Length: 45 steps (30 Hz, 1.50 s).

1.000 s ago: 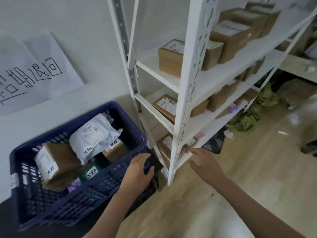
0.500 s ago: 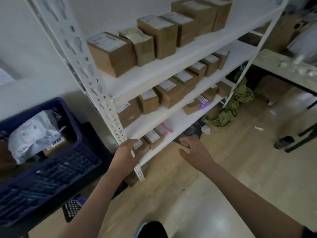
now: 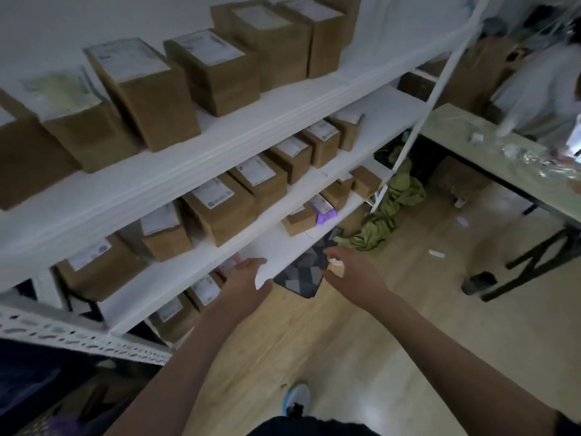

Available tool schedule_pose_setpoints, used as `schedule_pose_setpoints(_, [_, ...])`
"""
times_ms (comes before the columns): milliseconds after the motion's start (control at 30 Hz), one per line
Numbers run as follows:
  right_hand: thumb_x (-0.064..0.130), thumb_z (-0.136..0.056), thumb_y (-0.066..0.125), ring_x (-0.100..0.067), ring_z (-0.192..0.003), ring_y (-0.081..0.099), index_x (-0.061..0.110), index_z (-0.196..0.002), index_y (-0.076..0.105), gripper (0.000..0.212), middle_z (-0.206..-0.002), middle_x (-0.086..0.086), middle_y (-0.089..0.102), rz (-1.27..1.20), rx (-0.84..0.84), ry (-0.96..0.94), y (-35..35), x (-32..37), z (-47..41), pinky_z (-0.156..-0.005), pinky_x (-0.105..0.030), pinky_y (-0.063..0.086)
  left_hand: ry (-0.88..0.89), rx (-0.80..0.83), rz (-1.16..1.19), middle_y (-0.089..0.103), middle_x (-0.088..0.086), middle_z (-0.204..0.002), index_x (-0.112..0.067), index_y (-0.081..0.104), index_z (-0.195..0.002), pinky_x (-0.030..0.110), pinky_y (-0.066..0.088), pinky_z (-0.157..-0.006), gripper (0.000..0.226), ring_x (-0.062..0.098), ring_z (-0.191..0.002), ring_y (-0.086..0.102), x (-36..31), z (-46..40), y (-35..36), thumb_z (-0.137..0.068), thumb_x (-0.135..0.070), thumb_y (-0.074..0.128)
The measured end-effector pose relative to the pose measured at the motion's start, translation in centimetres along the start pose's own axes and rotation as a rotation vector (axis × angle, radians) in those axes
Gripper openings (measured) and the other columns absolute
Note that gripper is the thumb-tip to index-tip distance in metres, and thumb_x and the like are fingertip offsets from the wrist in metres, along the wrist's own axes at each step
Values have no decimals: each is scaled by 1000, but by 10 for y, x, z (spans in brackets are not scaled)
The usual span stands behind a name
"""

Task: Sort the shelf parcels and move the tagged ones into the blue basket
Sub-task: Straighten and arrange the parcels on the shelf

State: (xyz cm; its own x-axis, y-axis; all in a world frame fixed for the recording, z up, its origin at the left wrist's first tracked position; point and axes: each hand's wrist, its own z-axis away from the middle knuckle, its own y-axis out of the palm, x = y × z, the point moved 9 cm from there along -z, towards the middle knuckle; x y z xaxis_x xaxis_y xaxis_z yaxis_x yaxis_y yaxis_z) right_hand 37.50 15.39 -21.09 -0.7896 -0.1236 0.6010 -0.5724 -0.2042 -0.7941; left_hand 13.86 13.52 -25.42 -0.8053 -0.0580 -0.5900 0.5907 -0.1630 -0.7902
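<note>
White shelf (image 3: 220, 158) tiers carry labelled brown parcels (image 3: 147, 92).

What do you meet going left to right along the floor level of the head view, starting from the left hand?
Left hand → patterned mat → right hand → green cloth → black table leg.

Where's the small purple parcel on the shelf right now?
In the head view, the small purple parcel lies right of centre on the low white shelf board, between two brown cardboard boxes, above and beyond the right hand.
</note>
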Motion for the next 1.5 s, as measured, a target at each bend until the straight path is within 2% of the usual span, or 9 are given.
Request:
schedule_pose_setpoints(67, [24,-92,66,-14,-101,57,19,-125,61,34,-114,3,63,11,-2,1,-28,-31,-20,-82,-31,49,21,-9,-24,66,12,-118,-5,62,-126,37,49,-97,44,29,-108,64,-27,-33,18,-87,-22,74])
schedule_pose_setpoints(167, [28,-92,65,-12,-98,54,19,-123,60,32,-107,7,59,30,-12,-12,-66,-75,-56,-79,-30,47,26,-62,-13,59,6,-133,-10,56,-134,29,39,-101,49,25,-122,56,-72,-78,31,-90,-27,70])
schedule_pose_setpoints(500, [31,-90,67,-17,-106,59,19,-128,58,40,-116,1,64,64,181,-232,-92,-197,-207,-89,-39,53,-255,-102,-10,47,1,-147,-18,46,-143,27,28,-111,52,18,-134,42,-106,-202,127,-96,-36,59])
schedule_pose_setpoints(733, [36,-87,70,-19,-100,61,16,-114,62,35,-104,0,65,162,303,-201,9,-315,-317,-84,-37,53,-528,-184,52,53,3,-143,-15,50,-140,31,39,-110,58,20,-129,50,-9,-256,236,-88,-33,70])
schedule_pose_setpoints(933, [49,-82,73,-12,-122,52,23,-137,51,64,-128,8,56,57,199,-420,147,-360,-438,-100,-29,47,-539,-312,68,42,6,-151,-12,35,-150,31,37,-110,80,21,-135,44,132,-361,322,-84,-36,75])
schedule_pose_setpoints(1033, [70,-78,65,-17,-131,44,24,-143,43,82,-143,5,49,168,116,-530,193,-368,-482,-105,-33,40,-507,-393,15,32,9,-156,-10,26,-154,33,36,-111,94,24,-139,38,172,-405,339,-81,-38,78])
schedule_pose_setpoints(1200, [81,-74,56,-24,-130,44,23,-141,44,89,-142,1,51,284,23,-688,247,-364,-511,-111,-42,35,-353,-570,-22,55,4,-138,-17,47,-141,32,47,-97,76,21,-121,53,178,-447,342,-76,-35,82])
schedule_pose_setpoints(1367, [69,-76,63,-22,-120,48,20,-135,46,78,-126,2,58,207,-70,-714,267,-372,-490,-110,-39,36,-249,-698,121,55,-17,-112,-28,51,-126,-1,37,-68,53,4,-99,53,133,-426,365,-81,-24,78])
schedule_pose_setpoints(1500, [63,-78,68,-13,-123,45,25,-134,44,72,-130,9,53,111,-13,-777,248,-385,-433,-109,-30,37,-343,-689,133,58,-17,-110,-27,51,-122,9,44,-73,53,8,-100,57,133,-372,388,-78,-39,78])
